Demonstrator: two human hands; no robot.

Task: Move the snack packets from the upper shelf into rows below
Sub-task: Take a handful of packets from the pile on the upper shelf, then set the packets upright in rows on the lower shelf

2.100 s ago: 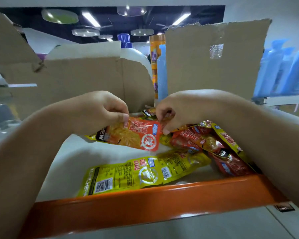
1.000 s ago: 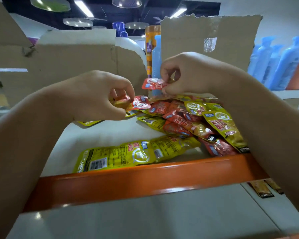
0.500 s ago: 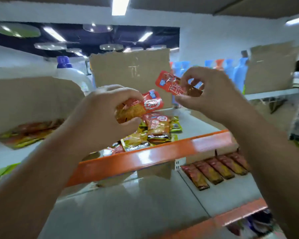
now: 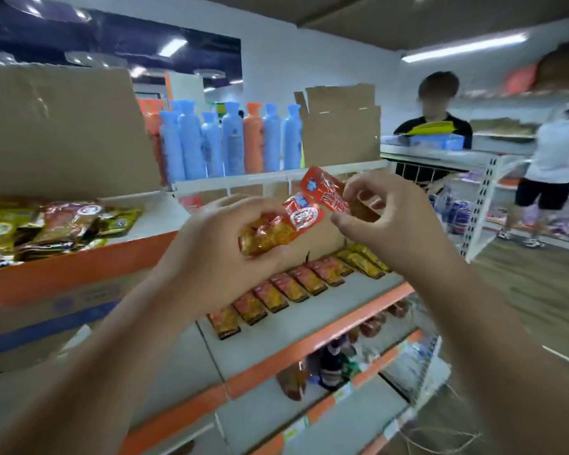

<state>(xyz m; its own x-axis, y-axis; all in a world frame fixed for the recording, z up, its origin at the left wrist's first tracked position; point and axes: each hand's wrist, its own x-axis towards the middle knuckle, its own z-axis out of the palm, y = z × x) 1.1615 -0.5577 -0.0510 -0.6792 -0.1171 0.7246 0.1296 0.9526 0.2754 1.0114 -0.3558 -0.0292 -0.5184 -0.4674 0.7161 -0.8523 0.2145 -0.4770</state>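
In front of the shelving, at the height of the upper shelf (image 4: 63, 277), both hands are raised close together, each holding one snack packet. The left hand (image 4: 217, 257) curls round an orange-red packet (image 4: 276, 229). The right hand (image 4: 385, 221) pinches a red packet (image 4: 326, 192) by one end, with its free end tilted up and to the left. The two packets come very near each other at their tips; whether they actually touch I cannot tell through the blur.

Behind the upper shelf's orange front edge, a loose pile of packets (image 4: 46, 224) lies at the left. Below, a row of packets (image 4: 296, 284) lies side by side toward the back of the lower shelf (image 4: 309, 326), red ones first and yellow ones at the right end. A broad strip of grey shelf shows between the row and the orange lip.

A cardboard flap (image 4: 63, 126) and blue and orange bottles (image 4: 227, 142) stand behind. Two people (image 4: 434, 126) stand in the aisle at the right, well apart from the hands.
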